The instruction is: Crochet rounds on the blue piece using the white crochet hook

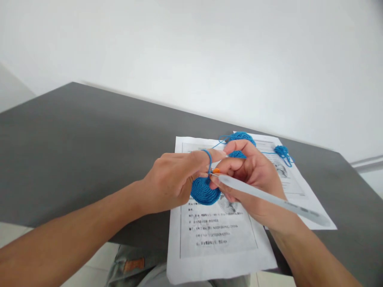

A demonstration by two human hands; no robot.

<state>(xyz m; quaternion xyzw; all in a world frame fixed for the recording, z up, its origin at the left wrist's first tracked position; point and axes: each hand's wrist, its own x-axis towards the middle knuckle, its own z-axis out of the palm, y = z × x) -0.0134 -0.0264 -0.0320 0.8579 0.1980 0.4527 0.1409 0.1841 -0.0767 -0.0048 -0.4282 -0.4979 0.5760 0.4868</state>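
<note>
My left hand (pixel 175 175) is closed on a round blue crochet piece (pixel 205 192), which hangs below its fingers. A strand of blue yarn (pixel 209 159) loops over the left index finger and runs down to the edge of the piece. In my right hand (pixel 254 175) is a crochet hook (pixel 263 194) with a pale handle pointing down to the right. Its thin metal tip is at the top edge of the piece, by the yarn. A small orange object (pixel 216 170) shows between the hands; its kind is unclear. Right fingertips touch or nearly touch the left index fingertip.
Beneath the hands lies a printed sheet (pixel 215 263), overhanging the front edge of the dark table (pixel 89 147). Another printed sheet (pixel 314 207) lies to the right. Behind the right hand is a blue yarn ball (pixel 241 137), with a smaller yarn bundle (pixel 281 151) farther right.
</note>
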